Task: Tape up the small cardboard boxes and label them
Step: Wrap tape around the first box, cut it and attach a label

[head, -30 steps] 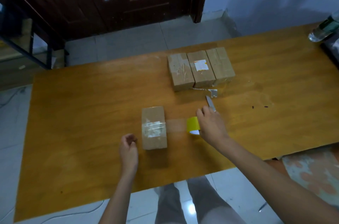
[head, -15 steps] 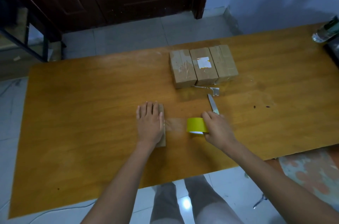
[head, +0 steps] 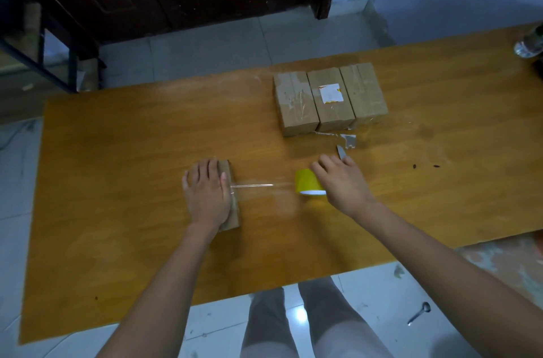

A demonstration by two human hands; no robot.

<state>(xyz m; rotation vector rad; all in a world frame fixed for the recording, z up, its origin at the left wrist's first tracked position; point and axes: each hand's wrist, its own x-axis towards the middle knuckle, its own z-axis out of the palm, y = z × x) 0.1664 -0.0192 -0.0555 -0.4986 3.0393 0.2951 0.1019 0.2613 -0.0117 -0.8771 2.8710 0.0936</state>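
Note:
My left hand [head: 205,193] lies flat with straight fingers on top of a small cardboard box [head: 232,211] near the table's front, hiding most of it. A strip of clear tape [head: 258,186] stretches from the box to a yellow tape roll [head: 308,181], which my right hand [head: 340,181] grips. The right hand also holds a small knife [head: 340,151], whose blade sticks out past the fingers. Three more cardboard boxes [head: 329,99] stand side by side farther back; the middle one carries a white label [head: 331,92].
The wooden table [head: 117,152] spans the view. A scrap of tape [head: 348,140] lies in front of the three boxes. A plastic bottle [head: 529,43] lies at the far right edge. A metal spoon [head: 418,313] lies on the tiled floor.
My left hand came off the table, landed flat on the box and now stays pressed there. My right hand has pulled the roll to the right, and the tape strip is longer.

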